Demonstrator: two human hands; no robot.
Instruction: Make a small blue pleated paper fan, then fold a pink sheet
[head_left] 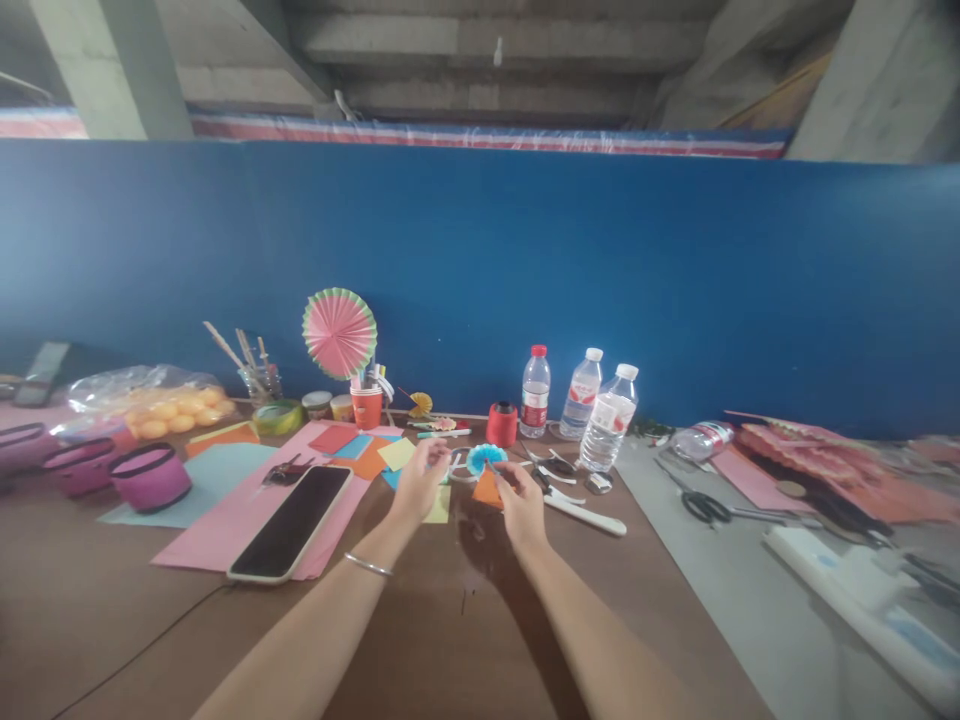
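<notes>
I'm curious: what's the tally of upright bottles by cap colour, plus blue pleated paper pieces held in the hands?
Red-capped upright bottle: 1
White-capped upright bottles: 2
Blue pleated paper piece, in the right hand: 1
Total: 4

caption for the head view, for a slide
Over a brown table, the right hand holds a blue paper fan, the left hand beside it and a round pink fan farther back.
</notes>
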